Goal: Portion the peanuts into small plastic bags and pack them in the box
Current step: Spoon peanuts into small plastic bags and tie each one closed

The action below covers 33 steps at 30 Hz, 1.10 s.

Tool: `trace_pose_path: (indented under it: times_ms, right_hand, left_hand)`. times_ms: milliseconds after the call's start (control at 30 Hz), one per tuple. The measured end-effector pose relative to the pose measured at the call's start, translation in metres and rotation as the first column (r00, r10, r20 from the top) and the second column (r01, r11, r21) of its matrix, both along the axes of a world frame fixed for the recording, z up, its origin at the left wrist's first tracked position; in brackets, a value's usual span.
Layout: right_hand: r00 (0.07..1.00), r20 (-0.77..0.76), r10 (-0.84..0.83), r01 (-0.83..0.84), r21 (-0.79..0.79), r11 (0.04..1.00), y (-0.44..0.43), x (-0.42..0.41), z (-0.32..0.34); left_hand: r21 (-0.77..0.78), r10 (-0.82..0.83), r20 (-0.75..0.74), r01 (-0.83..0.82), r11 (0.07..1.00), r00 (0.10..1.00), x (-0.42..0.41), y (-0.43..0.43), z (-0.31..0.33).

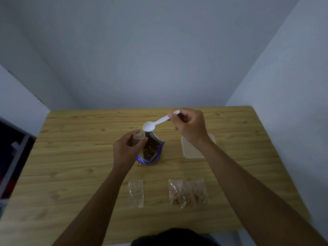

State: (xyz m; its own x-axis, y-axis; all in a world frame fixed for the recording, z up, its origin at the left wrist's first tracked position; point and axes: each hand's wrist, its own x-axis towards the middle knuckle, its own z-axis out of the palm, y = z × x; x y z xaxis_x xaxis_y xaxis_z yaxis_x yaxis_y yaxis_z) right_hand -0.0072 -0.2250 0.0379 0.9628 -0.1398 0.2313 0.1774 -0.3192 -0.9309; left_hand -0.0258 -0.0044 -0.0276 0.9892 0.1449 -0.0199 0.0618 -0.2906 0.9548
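An open blue peanut bag [150, 151] stands at the middle of the wooden table [71, 166], brown peanuts showing inside. My left hand [126, 150] holds a small clear plastic bag [138, 138] open right beside the peanut bag's mouth. My right hand [188, 126] pinches the handle of a white plastic spoon [156, 124], whose empty bowl hovers just above the small bag and the peanut bag. A clear plastic box [191, 150] lies to the right, partly hidden by my right wrist. Near me lie an empty small bag [136, 193] and filled peanut bags [188, 193].
Walls close in behind the table and on its right side. A dark shelf or furniture piece [10, 157] stands past the table's left edge. Bare wood shows on the table's left part and far right.
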Motion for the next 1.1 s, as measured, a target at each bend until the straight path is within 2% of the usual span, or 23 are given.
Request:
trace_pose_path:
  times_ms: [67, 133, 200, 267, 367, 500, 600, 700, 800, 900, 967, 1100]
  right_hand:
    - [0.993, -0.081, -0.086, 0.088, 0.023, 0.996, -0.001, -0.004, -0.017]
    - [0.969, -0.196, -0.148, 0.141, -0.046, 0.989, 0.002, -0.013, -0.039]
    - [0.947, -0.281, -0.154, 0.118, -0.142, 0.983, 0.007, -0.021, -0.06]
    - [0.932, -0.35, -0.093, 0.033, -0.174, 0.984, 0.014, -0.03, -0.075]
    - [0.882, -0.468, -0.046, -0.017, -0.128, 0.992, 0.017, -0.036, -0.084]
    - [0.817, -0.571, -0.076, 0.023, -0.1, 0.995, 0.001, -0.048, -0.081]
    - [0.79, -0.605, -0.1, 0.103, -0.031, 0.994, -0.014, -0.065, -0.084]
    - [0.736, -0.677, -0.014, 0.09, 0.077, 0.993, -0.027, -0.089, -0.084]
    - [0.692, -0.704, 0.161, -0.004, 0.219, 0.976, -0.039, -0.116, -0.086]
    - [0.657, -0.695, 0.292, -0.043, 0.352, 0.935, -0.041, -0.137, -0.093]
    - [0.678, -0.689, 0.256, -0.034, 0.318, 0.947, -0.038, -0.145, -0.101]
    - [0.749, -0.663, 0.017, 0.121, 0.161, 0.98, -0.037, -0.152, -0.124]
  left_hand:
    - [-0.031, 0.04, 0.01, -0.04, 0.999, 0.999, -0.003, 0.002, 0.0]
    - [-0.052, 0.063, 0.025, -0.062, 0.997, 0.998, -0.007, 0.003, 0.0]
    - [-0.067, 0.056, 0.043, -0.053, 0.996, 0.997, -0.012, 0.003, 0.0]
    - [-0.079, 0.021, 0.031, -0.019, 0.997, 0.999, -0.02, -0.001, 0.001]
    - [-0.118, -0.043, 0.01, 0.044, 0.992, 0.999, -0.033, -0.012, 0.001]
    - [-0.094, -0.16, 0.006, 0.16, 0.983, 0.987, -0.059, -0.029, -0.004]
    - [-0.203, -0.258, 0.009, 0.254, 0.946, 0.966, -0.079, -0.046, -0.014]
    - [-0.31, -0.256, -0.128, 0.207, 0.928, 0.958, -0.089, -0.062, -0.022]
    - [-0.28, -0.256, -0.21, 0.193, 0.94, 0.944, -0.098, -0.074, -0.031]
    - [-0.149, -0.232, -0.257, 0.199, 0.969, 0.938, -0.101, -0.079, -0.042]
    - [-0.051, -0.227, -0.277, 0.221, 0.974, 0.934, -0.103, -0.085, -0.047]
    - [0.041, -0.192, -0.313, 0.215, 0.976, 0.93, -0.105, -0.092, -0.059]
